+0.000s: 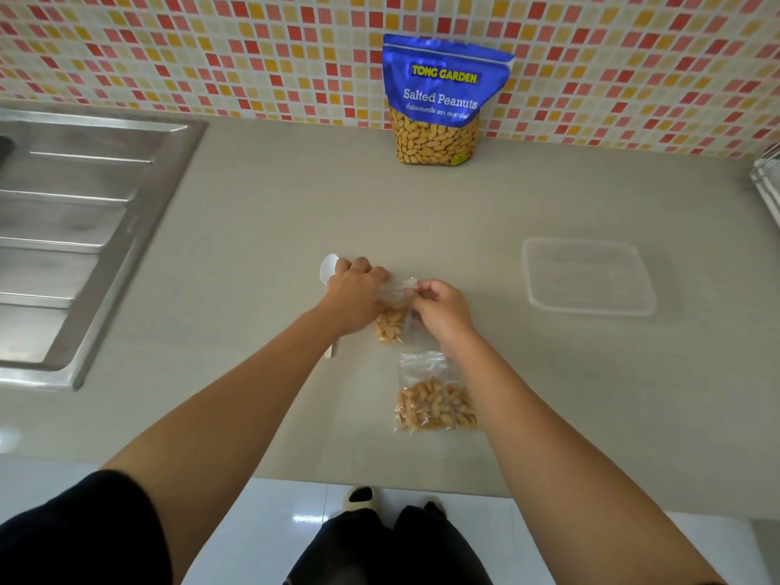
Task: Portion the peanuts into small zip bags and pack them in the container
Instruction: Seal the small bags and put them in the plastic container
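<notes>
A small clear zip bag (393, 320) with peanuts in its lower part lies at the middle of the counter. My left hand (353, 296) and my right hand (441, 308) both pinch its top edge, fingers closed on the plastic. A second small zip bag of peanuts (434, 401) lies flat just in front of it, under my right wrist. The blue Salted Peanuts pouch (439, 99) stands upright against the tiled wall. A clear plastic container (589, 275) sits to the right. A white spoon (329, 267) lies partly hidden under my left hand.
A steel sink drainboard (80, 230) fills the left side of the counter. A white rack edge (766, 183) shows at the far right. The counter's front edge runs just below the second bag, with white floor tiles beneath.
</notes>
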A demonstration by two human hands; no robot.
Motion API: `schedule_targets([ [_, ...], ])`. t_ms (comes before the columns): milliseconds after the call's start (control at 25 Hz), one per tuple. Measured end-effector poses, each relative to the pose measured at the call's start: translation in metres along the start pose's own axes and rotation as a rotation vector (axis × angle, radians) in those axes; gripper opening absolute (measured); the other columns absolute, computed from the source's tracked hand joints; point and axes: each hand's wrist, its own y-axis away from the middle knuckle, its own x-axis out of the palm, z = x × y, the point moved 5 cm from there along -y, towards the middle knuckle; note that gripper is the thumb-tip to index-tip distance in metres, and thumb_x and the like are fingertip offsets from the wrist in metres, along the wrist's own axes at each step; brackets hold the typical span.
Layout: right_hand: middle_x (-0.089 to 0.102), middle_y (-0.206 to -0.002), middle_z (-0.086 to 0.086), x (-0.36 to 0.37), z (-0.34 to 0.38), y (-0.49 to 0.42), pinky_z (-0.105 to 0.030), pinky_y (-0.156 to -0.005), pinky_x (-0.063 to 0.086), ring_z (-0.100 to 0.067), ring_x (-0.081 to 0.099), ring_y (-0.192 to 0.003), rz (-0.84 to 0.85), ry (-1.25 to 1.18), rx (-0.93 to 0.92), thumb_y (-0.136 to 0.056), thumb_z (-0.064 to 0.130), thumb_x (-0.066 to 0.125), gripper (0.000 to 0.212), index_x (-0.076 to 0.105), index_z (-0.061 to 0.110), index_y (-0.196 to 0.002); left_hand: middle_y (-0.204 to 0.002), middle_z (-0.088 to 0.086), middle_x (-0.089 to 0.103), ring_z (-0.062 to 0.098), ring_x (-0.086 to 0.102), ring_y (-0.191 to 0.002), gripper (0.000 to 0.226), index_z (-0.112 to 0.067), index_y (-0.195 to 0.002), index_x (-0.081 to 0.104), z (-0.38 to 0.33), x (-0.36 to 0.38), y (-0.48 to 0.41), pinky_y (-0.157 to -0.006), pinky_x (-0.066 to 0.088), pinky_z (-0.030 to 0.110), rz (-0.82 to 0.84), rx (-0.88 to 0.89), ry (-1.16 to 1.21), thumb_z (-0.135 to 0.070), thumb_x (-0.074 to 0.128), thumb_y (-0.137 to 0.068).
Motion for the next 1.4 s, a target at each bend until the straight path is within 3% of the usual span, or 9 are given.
schedule_targets([
  [80, 0.069, -0.085, 0.000, -0.006, 0.010, 0.006, -0.043, -0.086, 0.055, -0.017, 0.064, -0.078, 0.018, -0.029, -0.074, -0.087, 0.018, 0.062, 0.013, 0.060, 0.024, -0.076, -0.112, 0.010, 0.052, 0.028, 0.051, -0.106, 0.035, -0.013, -0.112, 0.058, -0.001, -0.014, 0.003, -0.095, 0.037, 0.032, -0.066, 0.052, 0.159, -0.032, 0.065, -0.083],
  [200, 0.069, -0.079, 0.002, -0.020, 0.035, 0.017, -0.028, -0.070, 0.052, -0.006, 0.062, -0.066, -0.015, -0.182, -0.192, -0.089, 0.016, 0.060, 0.010, 0.060, 0.021, -0.081, -0.090, -0.001, 0.062, 0.013, 0.064, -0.081, 0.012, -0.015, -0.086, 0.059, -0.006, -0.043, 0.011, -0.073, 0.049, 0.019, -0.116, 0.006, 0.562, -0.019, 0.069, -0.081],
  [320, 0.069, -0.080, 0.001, -0.033, 0.059, 0.031, -0.017, -0.056, 0.048, -0.002, 0.061, -0.060, -0.068, -0.341, -0.285, -0.087, 0.016, 0.063, 0.005, 0.062, 0.022, -0.086, -0.078, 0.005, 0.067, 0.009, 0.066, -0.068, 0.012, -0.012, -0.083, 0.057, -0.021, -0.066, 0.018, -0.072, 0.057, 0.021, -0.083, -0.021, 0.954, -0.005, 0.067, -0.082],
  [400, 0.068, -0.076, 0.000, -0.043, 0.071, 0.037, -0.014, -0.050, 0.045, 0.001, 0.058, -0.052, -0.143, -0.404, -0.343, -0.087, 0.014, 0.063, 0.004, 0.065, 0.018, -0.087, -0.075, 0.007, 0.069, 0.007, 0.068, -0.065, 0.012, -0.012, -0.087, 0.061, -0.028, -0.078, 0.022, -0.069, 0.058, 0.020, -0.052, -0.002, 1.036, -0.002, 0.066, -0.082],
  [560, 0.067, -0.061, 0.007, -0.069, 0.082, 0.042, -0.018, -0.055, 0.048, 0.001, 0.057, -0.051, -0.279, -0.526, -0.361, -0.088, 0.014, 0.061, 0.008, 0.065, 0.018, -0.082, -0.080, 0.006, 0.069, 0.008, 0.067, -0.071, 0.014, -0.011, -0.096, 0.066, -0.030, -0.097, 0.026, -0.077, 0.055, 0.022, -0.109, 0.028, 0.977, -0.004, 0.065, -0.084],
  [720, 0.068, -0.072, 0.005, -0.074, 0.093, 0.056, -0.020, -0.057, 0.050, -0.004, 0.061, -0.057, -0.204, -0.450, -0.392, -0.088, 0.015, 0.061, 0.009, 0.066, 0.020, -0.082, -0.096, 0.001, 0.071, 0.009, 0.066, -0.088, 0.023, -0.017, -0.105, 0.068, -0.052, -0.117, 0.031, -0.087, 0.051, 0.021, -0.226, 0.132, 0.875, -0.023, 0.069, -0.082],
  [920, 0.070, -0.079, 0.000, -0.075, 0.105, 0.070, -0.018, -0.058, 0.052, -0.008, 0.066, -0.060, -0.191, -0.428, -0.424, -0.087, 0.016, 0.062, 0.008, 0.067, 0.022, -0.083, -0.074, -0.003, 0.070, 0.008, 0.062, -0.072, 0.010, -0.021, -0.090, 0.072, -0.077, -0.141, 0.027, -0.071, 0.049, 0.019, -0.187, 0.246, 0.715, -0.019, 0.071, -0.080],
  [1200, 0.072, -0.083, -0.004, -0.076, 0.117, 0.075, -0.027, -0.067, 0.055, -0.015, 0.067, -0.067, -0.182, -0.416, -0.473, -0.088, 0.019, 0.063, 0.009, 0.067, 0.024, -0.083, -0.069, -0.011, 0.063, -0.009, 0.055, -0.063, 0.015, -0.016, -0.087, 0.072, -0.096, -0.158, 0.030, -0.061, 0.040, 0.004, -0.256, 0.372, 0.431, -0.029, 0.071, -0.080],
  [1400, 0.065, -0.070, 0.008, -0.077, 0.120, 0.083, -0.024, -0.065, 0.053, -0.007, 0.066, -0.062, -0.435, -0.273, -0.525, -0.090, 0.019, 0.059, 0.019, 0.058, 0.032, -0.075, -0.062, -0.015, 0.053, -0.006, 0.050, -0.062, 0.011, -0.012, -0.078, 0.071, -0.104, -0.157, 0.031, -0.060, 0.036, 0.005, -0.313, 0.390, 0.399, -0.023, 0.070, -0.080],
])
